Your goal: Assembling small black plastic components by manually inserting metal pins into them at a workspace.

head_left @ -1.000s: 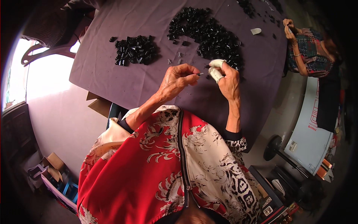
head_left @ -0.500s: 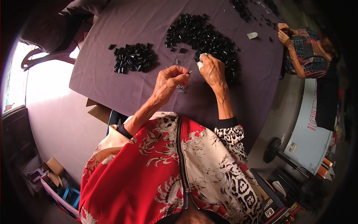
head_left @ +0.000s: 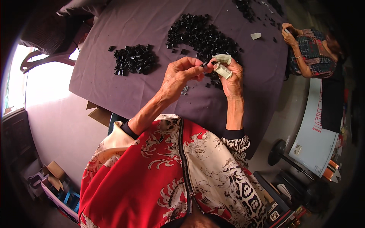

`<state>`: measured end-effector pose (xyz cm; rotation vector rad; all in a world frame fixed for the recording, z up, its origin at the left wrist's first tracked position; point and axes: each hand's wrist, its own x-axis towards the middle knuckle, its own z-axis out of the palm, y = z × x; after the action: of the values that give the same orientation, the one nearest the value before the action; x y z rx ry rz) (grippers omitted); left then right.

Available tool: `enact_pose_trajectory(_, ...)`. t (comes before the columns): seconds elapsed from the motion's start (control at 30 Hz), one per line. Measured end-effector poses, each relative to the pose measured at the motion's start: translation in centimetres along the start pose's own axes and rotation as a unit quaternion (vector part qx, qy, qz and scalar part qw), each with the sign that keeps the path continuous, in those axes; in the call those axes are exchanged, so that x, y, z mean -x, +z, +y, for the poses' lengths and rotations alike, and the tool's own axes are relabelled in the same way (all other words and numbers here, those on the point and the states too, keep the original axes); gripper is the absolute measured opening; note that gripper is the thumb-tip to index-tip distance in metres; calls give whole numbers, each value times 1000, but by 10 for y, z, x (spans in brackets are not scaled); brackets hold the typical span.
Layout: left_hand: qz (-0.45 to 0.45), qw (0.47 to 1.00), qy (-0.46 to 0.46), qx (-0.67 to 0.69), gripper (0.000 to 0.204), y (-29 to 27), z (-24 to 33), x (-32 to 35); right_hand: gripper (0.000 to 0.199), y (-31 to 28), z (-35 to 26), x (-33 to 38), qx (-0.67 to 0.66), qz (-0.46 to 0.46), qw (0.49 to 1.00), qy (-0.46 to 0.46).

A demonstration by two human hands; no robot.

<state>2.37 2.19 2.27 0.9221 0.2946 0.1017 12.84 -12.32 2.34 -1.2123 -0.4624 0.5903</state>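
Note:
My left hand point(head_left: 181, 74) is closed, its thumb and forefinger pinching a small dark piece point(head_left: 204, 64). Close against it, my right hand point(head_left: 232, 78) pinches a small black plastic piece point(head_left: 214, 62) between thumb and forefinger. Off-white ribbed finger covers point(head_left: 222, 71) sit on that thumb and forefinger. The fingertips of both hands meet, so the exact contact between the pieces is hidden. Behind them spreads a large heap of black plastic pieces point(head_left: 192, 32), partly covered by my right hand. A smaller pile of similar pieces point(head_left: 134, 59) lies to the left. Several small metallic pieces point(head_left: 184, 90) lie beside my left wrist.
A purple-grey cloth point(head_left: 114, 89) covers the table. A loose off-white finger cover point(head_left: 256, 36) and more black pieces point(head_left: 245, 9) lie toward the far right. Another person point(head_left: 313, 53) works at the right edge, hands raised. A chair point(head_left: 49, 60) stands at the left.
My right hand has come back from the large heap with a black piece and turned toward my left hand. My left hand has moved right and slightly up, and the fingertips now meet.

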Motion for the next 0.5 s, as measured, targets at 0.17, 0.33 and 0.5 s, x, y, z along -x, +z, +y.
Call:
enact_pose_trajectory(0.17,-8,999,29,-33,9,10,7,2,20,0,-9,6,42,-4,999,-23)
enact_pose_trajectory(0.33,6,997,31,-64,9,11,2,2,23,3,-18,10,78,-7,996,-41)
enact_pose_trajectory(0.5,13,993,32,-109,9,9,1,1,25,12,-31,12,165,4,985,-57)
